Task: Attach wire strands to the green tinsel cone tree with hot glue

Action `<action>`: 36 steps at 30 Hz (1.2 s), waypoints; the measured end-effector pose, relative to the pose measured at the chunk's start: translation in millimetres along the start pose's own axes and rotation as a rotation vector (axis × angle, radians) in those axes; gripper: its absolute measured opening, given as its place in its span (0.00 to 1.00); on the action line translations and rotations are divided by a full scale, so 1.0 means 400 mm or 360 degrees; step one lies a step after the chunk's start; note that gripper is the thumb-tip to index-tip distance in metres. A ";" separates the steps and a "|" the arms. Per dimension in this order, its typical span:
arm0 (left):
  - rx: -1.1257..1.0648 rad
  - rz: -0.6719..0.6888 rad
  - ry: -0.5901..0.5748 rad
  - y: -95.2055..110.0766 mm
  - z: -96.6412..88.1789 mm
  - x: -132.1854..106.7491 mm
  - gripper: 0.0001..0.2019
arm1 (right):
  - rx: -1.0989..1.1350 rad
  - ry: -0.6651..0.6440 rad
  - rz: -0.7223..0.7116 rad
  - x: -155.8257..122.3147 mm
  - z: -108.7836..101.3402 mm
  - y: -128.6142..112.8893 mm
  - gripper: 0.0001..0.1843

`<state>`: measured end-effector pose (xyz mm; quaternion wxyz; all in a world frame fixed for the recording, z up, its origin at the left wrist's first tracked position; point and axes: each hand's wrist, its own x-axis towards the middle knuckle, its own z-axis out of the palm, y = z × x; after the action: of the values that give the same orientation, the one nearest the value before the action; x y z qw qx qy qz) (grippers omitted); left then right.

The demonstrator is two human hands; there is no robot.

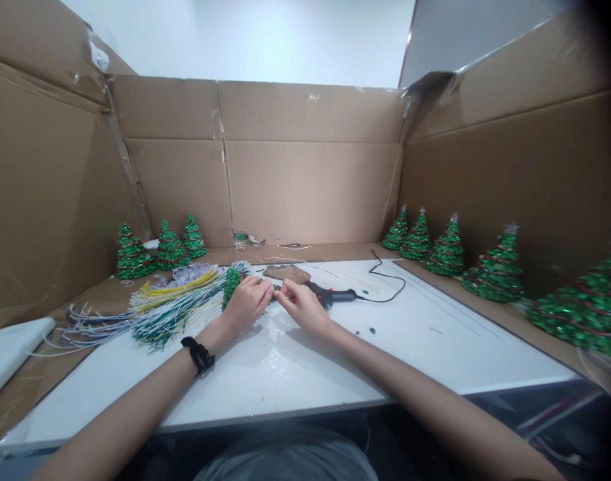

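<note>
Both hands meet near the middle of the white table. My left hand [248,298] is closed around a small green sparkly Christmas tree [230,286], which lies on its side with its wide end to the left. Most of the tree is hidden behind that hand. My right hand [302,302] is pinched at the tree's narrow end, fingertips almost touching the left ones; what it holds is too small to make out. Just behind the right hand lies a black glue gun [341,295]. A brown flat piece [288,272] is beyond the fingers.
Bundles of white, yellow and green wires [169,307] spread out on the left. Finished-looking trees stand along the left [132,254] and right [446,248] cardboard walls. The glue gun's cord [402,284] curls to the right. A white box [17,354] sits far left.
</note>
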<state>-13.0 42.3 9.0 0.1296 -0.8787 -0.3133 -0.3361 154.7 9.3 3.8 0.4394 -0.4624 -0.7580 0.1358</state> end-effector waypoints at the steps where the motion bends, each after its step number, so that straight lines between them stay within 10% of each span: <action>1: -0.0003 -0.0003 0.0001 -0.001 0.000 0.000 0.15 | -0.0005 0.0003 0.0007 0.000 0.000 -0.001 0.13; 36: -0.0064 0.0015 0.0006 -0.001 -0.002 -0.001 0.17 | -0.0173 0.0058 0.0021 -0.001 -0.006 -0.012 0.14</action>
<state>-13.9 41.8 9.3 0.1139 -0.8819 -0.3021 -0.3434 153.8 5.8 7.8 0.4265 -0.4930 -0.7531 0.0888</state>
